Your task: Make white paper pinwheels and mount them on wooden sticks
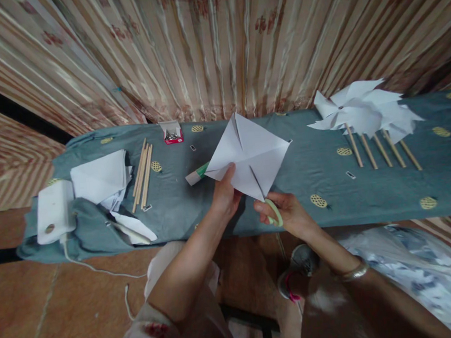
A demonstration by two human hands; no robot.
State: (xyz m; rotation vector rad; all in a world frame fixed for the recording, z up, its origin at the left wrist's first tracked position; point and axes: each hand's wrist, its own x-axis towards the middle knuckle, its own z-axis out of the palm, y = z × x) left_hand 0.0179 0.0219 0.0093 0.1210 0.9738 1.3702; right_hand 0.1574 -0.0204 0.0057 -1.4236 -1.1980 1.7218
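A white square sheet of paper (pixel 260 139), turned like a diamond and creased, is held above the cloth by my left hand (pixel 226 191), thumb on top near its left-lower edge. A slit runs in from its top corner. My right hand (pixel 288 213) grips scissors (pixel 274 213) by pale green handles; their blade lies along the line from the paper's bottom corner towards its middle. How far the blades are apart I cannot tell. Partly under the paper's left corner lies a green and whitish stick-like object (pixel 197 174).
Paper pinwheels (pixel 363 110) on wooden sticks lie at the right. To the left are loose wooden sticks (pixel 142 174), a small red box of metal pins (pixel 172 133), folded white paper (pixel 100 175) and a white corded device (pixel 55 212). A curtain (pixel 206 48) hangs behind the cloth-covered table (pixel 387 196).
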